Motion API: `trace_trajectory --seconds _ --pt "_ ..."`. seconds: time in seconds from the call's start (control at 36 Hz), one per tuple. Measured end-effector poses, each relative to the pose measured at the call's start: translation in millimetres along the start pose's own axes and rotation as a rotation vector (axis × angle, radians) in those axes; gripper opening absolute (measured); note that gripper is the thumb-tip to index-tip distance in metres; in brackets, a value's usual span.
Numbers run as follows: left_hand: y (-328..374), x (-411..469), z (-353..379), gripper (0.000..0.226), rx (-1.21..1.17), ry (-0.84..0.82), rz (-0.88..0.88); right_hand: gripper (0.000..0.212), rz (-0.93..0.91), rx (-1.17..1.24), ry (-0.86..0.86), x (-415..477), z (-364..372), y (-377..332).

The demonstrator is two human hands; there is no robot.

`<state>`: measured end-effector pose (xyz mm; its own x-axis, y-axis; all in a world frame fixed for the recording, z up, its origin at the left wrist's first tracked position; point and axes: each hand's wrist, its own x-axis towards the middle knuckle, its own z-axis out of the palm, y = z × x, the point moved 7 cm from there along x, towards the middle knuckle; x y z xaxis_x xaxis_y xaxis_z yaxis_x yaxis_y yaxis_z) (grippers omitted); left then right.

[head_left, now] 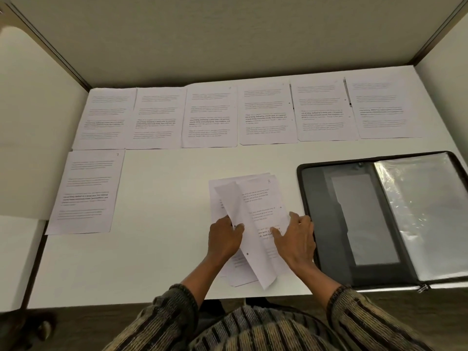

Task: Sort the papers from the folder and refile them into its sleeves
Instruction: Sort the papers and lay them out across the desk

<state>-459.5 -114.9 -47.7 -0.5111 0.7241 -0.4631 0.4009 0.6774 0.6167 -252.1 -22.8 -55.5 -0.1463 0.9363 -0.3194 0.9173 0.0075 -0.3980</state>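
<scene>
A small stack of printed papers (255, 198) lies in the middle of the white table. My left hand (224, 238) pinches the left edge of one sheet (234, 201) and lifts it, so the sheet curls up over the stack. My right hand (295, 239) rests with fingers spread on the page marked 8 beneath. A black zip folder (329, 211) lies open to the right, its clear plastic sleeves (425, 211) on the right half. Several sorted pages (210, 117) lie in a row along the far edge, and one more page (87, 191) sits below them at the left.
White partition walls (33, 122) close in the table (162, 224) on the left, back and right. The table's front edge runs just before my striped sleeves. The folder's right side reaches the frame's edge.
</scene>
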Motion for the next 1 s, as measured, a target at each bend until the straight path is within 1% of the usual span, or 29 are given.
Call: trace_trajectory --seconds 0.11,0.25,0.33,0.5,0.58,0.67,0.83,1.0 --pt "-1 -1 0 0.025 -0.004 0.005 -0.001 0.072 0.034 0.024 -0.031 -1 -2 -3" --pt "3 -6 -1 0.026 -0.042 0.008 -0.026 0.054 0.046 0.087 -0.031 -4 -6 -8" --pt "3 -6 -2 0.017 -0.044 0.038 -0.034 0.042 0.037 0.100 -0.020 -7 -10 -8" --pt "2 -5 -1 0.030 -0.041 0.077 -0.103 0.023 0.014 0.097 0.004 -7 -14 3" --pt "5 -5 -2 0.035 -0.006 0.102 -0.135 0.021 -0.023 0.161 0.019 -8 -19 7" --pt "14 -6 -4 0.043 0.077 0.098 -0.116 0.021 -0.026 0.222 0.048 -9 -31 11" --pt "25 -3 -1 0.040 0.197 0.062 -0.086 0.019 -0.052 0.264 0.144 -4 -76 13" --pt "34 -3 -1 0.037 0.277 0.068 -0.074 0.015 -0.100 0.236 0.329 12 -128 8"
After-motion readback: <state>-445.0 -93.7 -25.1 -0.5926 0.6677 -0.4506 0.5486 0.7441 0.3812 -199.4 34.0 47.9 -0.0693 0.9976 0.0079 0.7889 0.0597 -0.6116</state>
